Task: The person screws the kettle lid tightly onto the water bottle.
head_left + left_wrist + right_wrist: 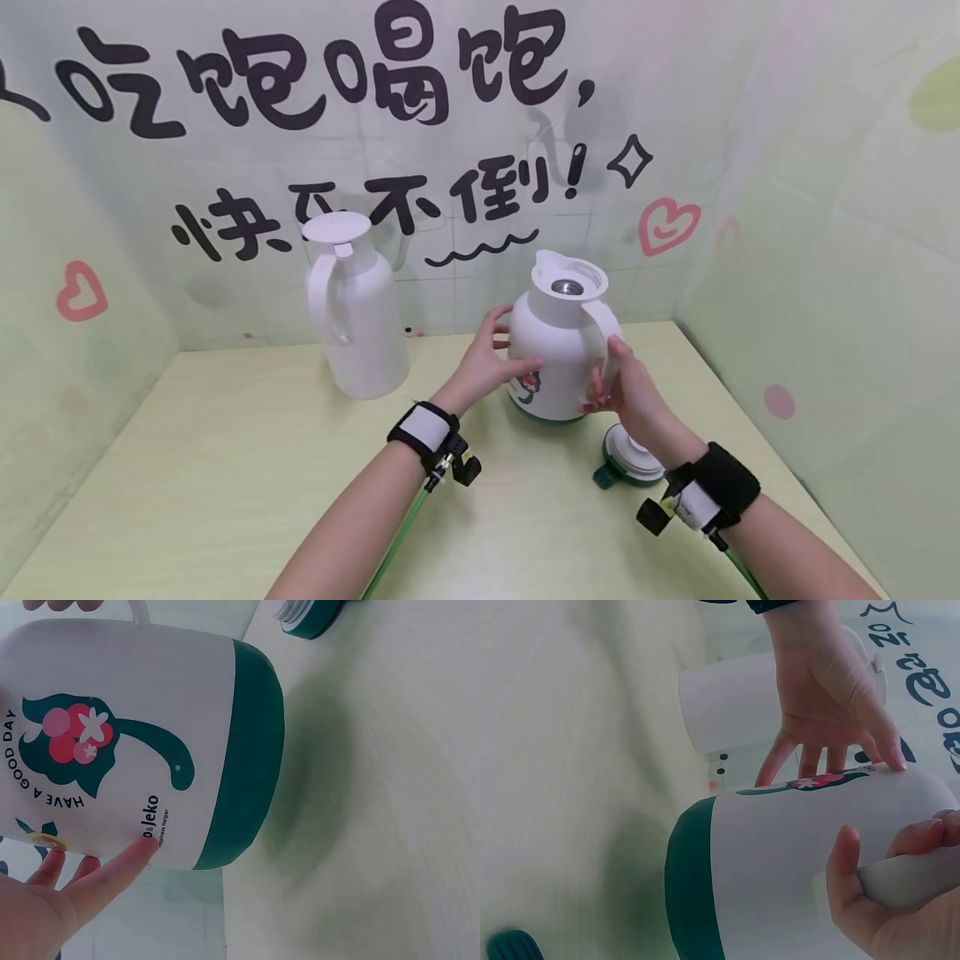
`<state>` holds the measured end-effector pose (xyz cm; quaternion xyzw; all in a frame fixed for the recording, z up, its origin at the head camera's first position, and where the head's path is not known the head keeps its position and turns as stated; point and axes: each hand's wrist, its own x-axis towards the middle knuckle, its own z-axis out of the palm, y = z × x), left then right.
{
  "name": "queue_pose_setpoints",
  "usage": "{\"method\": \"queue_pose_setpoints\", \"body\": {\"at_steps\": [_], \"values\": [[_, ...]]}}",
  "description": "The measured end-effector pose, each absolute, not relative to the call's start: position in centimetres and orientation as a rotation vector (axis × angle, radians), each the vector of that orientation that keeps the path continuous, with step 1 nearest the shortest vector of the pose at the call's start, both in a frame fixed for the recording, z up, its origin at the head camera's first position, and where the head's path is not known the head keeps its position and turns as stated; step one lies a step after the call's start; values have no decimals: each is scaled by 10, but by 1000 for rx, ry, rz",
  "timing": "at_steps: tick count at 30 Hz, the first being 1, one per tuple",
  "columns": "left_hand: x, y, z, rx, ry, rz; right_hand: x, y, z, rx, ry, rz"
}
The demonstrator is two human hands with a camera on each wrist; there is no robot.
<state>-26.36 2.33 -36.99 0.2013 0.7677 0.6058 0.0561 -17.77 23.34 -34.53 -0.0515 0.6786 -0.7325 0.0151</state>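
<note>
A white vacuum jug (551, 358) with a green base and a printed flower design is tilted slightly, its base apart from its shadow in the left wrist view. Its top is uncovered and the metal mouth shows. My right hand (630, 392) grips the jug's handle (907, 877), fingers curled round it. On the opposite side, my left hand (487, 358) rests straight, spread fingers against the body, thumb on the front near the print. Close below the right hand lies the white and green lid (633, 457) on the table.
A taller white jug (367, 325) with its lid on stands at the back, left of the hands. The pale table (247, 467) is bounded by printed wall sheets (825, 275) at the back and both sides. Green cables (397, 542) run from the wrist cameras.
</note>
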Motion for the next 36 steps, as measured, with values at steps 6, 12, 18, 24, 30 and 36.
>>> {"method": "queue_pose_setpoints", "body": {"at_steps": [6,12,18,24,30,36], "values": [[-262,11,-358,606,2300,1841,-174,223,-339,-246,2107,-2287],[-261,-3,-349,606,2225,1847,-166,208,-331,-285,2087,-2287],[-255,-19,-342,611,2210,1824,-157,194,-324,-324,2078,-2264],[-246,-34,-336,621,2210,1798,-148,181,-321,-383,2058,-2247],[-237,-48,-337,581,2205,1762,-140,170,-323,-400,2012,-2222],[-226,-62,-337,545,2207,1742,-133,159,-330,-421,1958,-2208]]}}
